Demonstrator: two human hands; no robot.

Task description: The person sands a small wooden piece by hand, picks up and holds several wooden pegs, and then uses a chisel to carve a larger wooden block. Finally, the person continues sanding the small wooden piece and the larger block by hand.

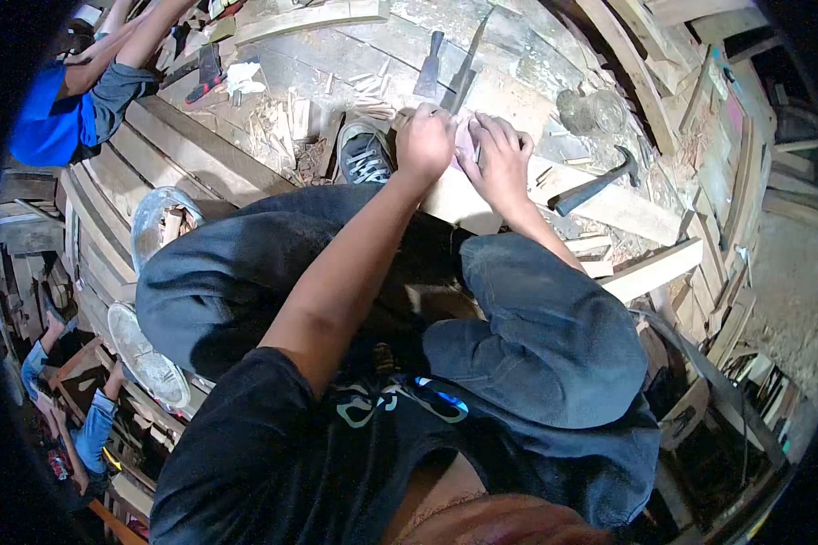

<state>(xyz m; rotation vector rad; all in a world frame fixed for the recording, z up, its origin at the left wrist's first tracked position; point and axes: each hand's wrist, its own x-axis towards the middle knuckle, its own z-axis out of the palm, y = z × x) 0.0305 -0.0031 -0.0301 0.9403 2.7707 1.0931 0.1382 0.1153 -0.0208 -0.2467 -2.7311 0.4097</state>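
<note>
- A cluttered workshop is spreading around the person, with scraps and shavings [286, 127] lying over the floor [554, 45] and a co-worker in blue [50, 118] sitting away at 10 o'clock.
- Between the hands a pale pinkish piece [464, 143] is showing, at 3 o'clock from the left hand [424, 141] and 9 o'clock from the right hand [497, 156]; both hands are lying close about it.
- The right hand is holding the piece narrowly, thumb on the near side, fingers bending over the far side.
- The left hand is making a fist; its fingers are hiding the inside, so I cannot tell whether it is gripping the piece, the blade's end or both.
- The long blade [468, 71] is pointing its long axis from 7 to 1 o'clock, its lower end reaching down beside the knuckles, and the left hand is sitting nearer to that end than the right.
- A pale wood block [459, 202] is lying at 6 o'clock, just below the hands.
- A chisel-like tool [429, 77] is resting at 12 o'clock from the left hand, left of the blade; a hammer [586, 193] is lying at 4 o'clock from the right hand.
</note>
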